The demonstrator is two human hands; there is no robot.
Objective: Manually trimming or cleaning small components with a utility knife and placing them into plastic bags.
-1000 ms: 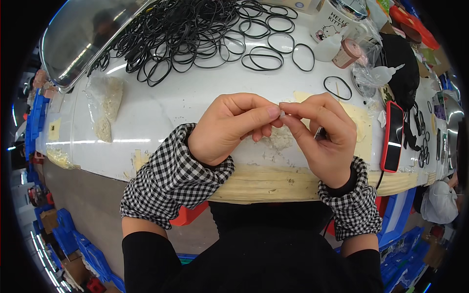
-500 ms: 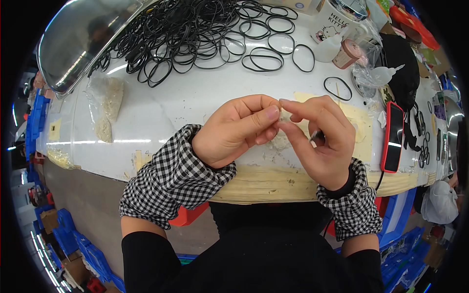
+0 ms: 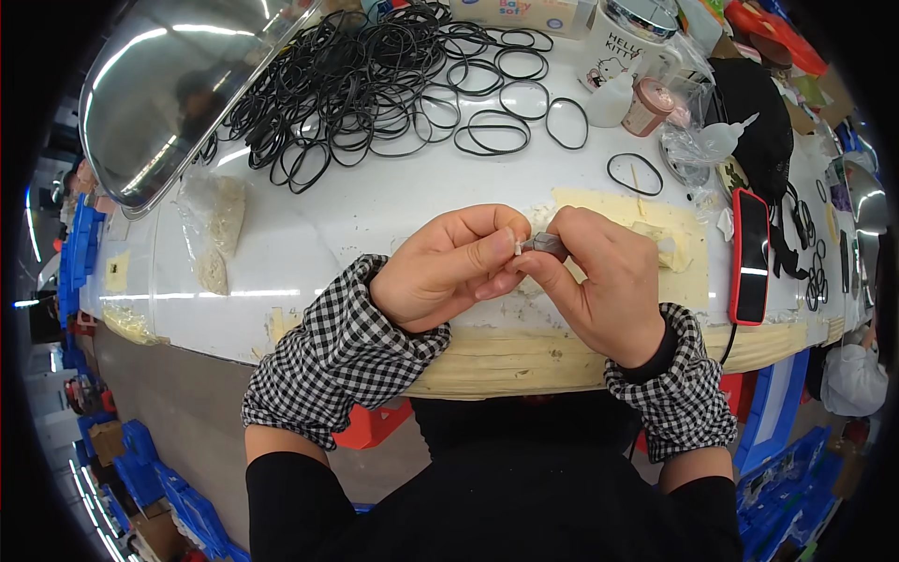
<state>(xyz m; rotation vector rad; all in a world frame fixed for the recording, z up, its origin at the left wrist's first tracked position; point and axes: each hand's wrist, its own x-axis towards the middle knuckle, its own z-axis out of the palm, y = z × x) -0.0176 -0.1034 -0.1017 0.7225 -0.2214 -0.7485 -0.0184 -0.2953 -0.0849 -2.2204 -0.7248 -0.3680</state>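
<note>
My left hand (image 3: 448, 270) is closed in a pinch, a tiny whitish piece (image 3: 518, 248) between its thumb and fingertips. Most of that piece is covered by the fingers. Across from it, my right hand (image 3: 611, 290) grips a short grey tool (image 3: 546, 245), whose narrow end points left and reaches the whitish piece. Its exact kind cannot be made out. Both hands are over the table's near edge, just above a yellowish taped patch (image 3: 688, 272) on the white tabletop (image 3: 328, 234).
A heap of black rubber loops (image 3: 337, 94) covers the far side. To the left lie a clear bag of small pale pieces (image 3: 223, 225) and a big transparent cover (image 3: 178, 94). A red-cased phone (image 3: 750, 258), squeeze bottle (image 3: 611, 101), pink tub (image 3: 648, 108) and white mug (image 3: 623, 51) are at right.
The grey tool, tucked in my right palm before, now points out from the fingers to the left fingertips. My right hand has turned over. The view has shifted slightly.
</note>
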